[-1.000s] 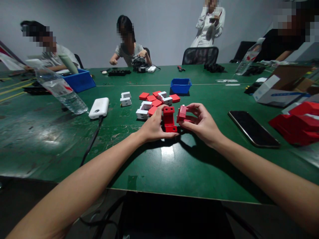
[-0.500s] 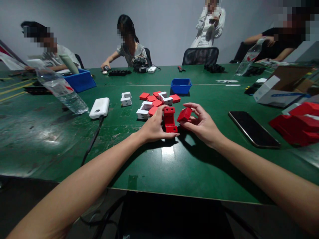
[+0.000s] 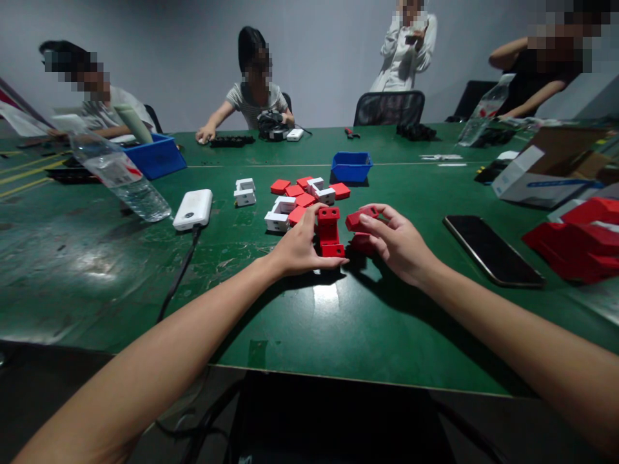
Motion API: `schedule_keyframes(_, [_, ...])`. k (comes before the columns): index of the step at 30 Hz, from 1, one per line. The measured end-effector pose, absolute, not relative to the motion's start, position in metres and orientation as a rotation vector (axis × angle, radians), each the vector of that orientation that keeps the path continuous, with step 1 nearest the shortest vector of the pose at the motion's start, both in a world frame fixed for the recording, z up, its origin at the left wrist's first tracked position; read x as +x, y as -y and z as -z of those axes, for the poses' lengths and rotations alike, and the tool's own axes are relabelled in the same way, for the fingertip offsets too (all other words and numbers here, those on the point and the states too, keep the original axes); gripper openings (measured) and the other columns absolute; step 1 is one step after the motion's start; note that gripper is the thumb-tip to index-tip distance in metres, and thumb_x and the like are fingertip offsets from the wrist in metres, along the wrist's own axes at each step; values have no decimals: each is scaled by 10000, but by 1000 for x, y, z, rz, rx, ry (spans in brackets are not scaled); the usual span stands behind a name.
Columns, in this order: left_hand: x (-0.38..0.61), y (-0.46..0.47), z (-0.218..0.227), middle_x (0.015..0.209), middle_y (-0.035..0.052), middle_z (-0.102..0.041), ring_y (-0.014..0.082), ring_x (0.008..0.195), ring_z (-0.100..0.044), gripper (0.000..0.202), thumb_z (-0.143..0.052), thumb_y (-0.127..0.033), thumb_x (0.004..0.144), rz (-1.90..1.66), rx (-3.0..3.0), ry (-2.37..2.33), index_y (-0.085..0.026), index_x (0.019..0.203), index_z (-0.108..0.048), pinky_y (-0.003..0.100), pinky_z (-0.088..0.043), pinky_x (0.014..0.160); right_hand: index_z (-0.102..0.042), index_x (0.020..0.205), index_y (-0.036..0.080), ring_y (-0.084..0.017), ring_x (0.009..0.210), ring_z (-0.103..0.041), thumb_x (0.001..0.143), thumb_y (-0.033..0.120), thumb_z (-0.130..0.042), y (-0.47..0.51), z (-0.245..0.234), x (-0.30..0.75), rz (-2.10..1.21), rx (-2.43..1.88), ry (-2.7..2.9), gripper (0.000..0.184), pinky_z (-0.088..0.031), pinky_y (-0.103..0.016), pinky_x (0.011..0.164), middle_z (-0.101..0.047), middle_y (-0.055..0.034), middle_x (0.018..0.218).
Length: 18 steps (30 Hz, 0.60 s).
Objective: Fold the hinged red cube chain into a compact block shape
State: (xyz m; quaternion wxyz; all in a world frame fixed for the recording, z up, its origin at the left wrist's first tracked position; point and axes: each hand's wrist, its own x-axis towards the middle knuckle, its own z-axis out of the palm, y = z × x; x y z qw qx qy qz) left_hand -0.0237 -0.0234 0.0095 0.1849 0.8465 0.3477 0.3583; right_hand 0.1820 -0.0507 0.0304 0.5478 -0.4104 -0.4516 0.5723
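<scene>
My left hand (image 3: 302, 248) is closed around a red C-shaped block (image 3: 330, 233) with small holes in its two ends, thumb at the near end and fingers at the far end. Just to its right, my right hand (image 3: 394, 240) grips a second red block (image 3: 362, 219) that shows a recess between its upper and lower parts. A small gap separates the two blocks. Beyond my left hand lies a loose cluster of flat red pieces (image 3: 305, 200) and white C-shaped blocks (image 3: 279, 214). Another white block (image 3: 245, 192) stands apart on the left.
On the green table (image 3: 290, 328), a small blue bin (image 3: 351, 167) stands behind the pieces. A phone (image 3: 492, 250) lies right, near a red bundle (image 3: 575, 241). A cabled white power bank (image 3: 193, 209) and a plastic bottle (image 3: 120, 171) are left. Several people are across the table.
My right hand has turned its red block, so the recessed side now shows. The left hand and its block have stayed still. Across the table, a seated person has shifted upright.
</scene>
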Motion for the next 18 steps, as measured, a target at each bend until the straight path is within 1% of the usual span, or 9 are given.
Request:
schedule_keyframes(3, [-24, 24, -9, 1317, 167, -537, 322, 1146, -612, 981, -856, -526, 611, -1012, 2383, -979, -207, 1362, -311, 517, -511, 993, -605, 880, 243, -149, 674, -642, 667, 479, -851, 49, -32, 183, -1431, -959, 993, 403, -558, -277, 612, -689, 0, 811])
schedule_keyframes(5, [-24, 24, -10, 1321, 168, -537, 321, 1146, -612, 981, -857, -513, 615, -1007, 2380, -989, -204, 1367, -309, 514, -514, 991, -604, 866, 236, -148, 615, -622, 692, 535, -825, 47, -32, 184, -1462, -963, 974, 410, -560, -295, 601, -676, -2, 760])
schedule_keyframes(7, [-23, 24, -10, 1319, 171, -539, 317, 1136, -614, 980, -857, -501, 619, -1001, 2381, -995, -188, 1368, -308, 513, -518, 987, -595, 860, 231, -143, 572, -608, 696, 559, -819, 46, -31, 185, -1495, -963, 957, 430, -558, -309, 594, -665, 4, 733])
schedule_keyframes(13, [-23, 24, -9, 1308, 171, -549, 307, 1122, -618, 966, -855, -501, 622, -1014, 2387, -975, -184, 1357, -314, 505, -518, 983, -578, 816, 216, -110, 500, -569, 668, 518, -858, 46, -29, 186, -1524, -936, 961, 437, -527, -283, 555, -603, 47, 646])
schedule_keyframes(16, [-23, 24, -9, 1299, 166, -551, 302, 1115, -622, 961, -856, -493, 622, -1015, 2389, -974, -186, 1354, -314, 490, -519, 980, -579, 849, 221, -115, 533, -600, 665, 483, -867, 46, -30, 186, -1540, -919, 955, 431, -531, -281, 571, -621, 49, 670])
schedule_keyframes(18, [-23, 24, -10, 1311, 167, -542, 310, 1132, -615, 961, -855, -495, 623, -1015, 2394, -975, -190, 1355, -313, 492, -515, 986, -584, 897, 225, -126, 590, -631, 644, 410, -889, 46, -30, 187, -1532, -921, 950, 438, -550, -297, 627, -657, 39, 727])
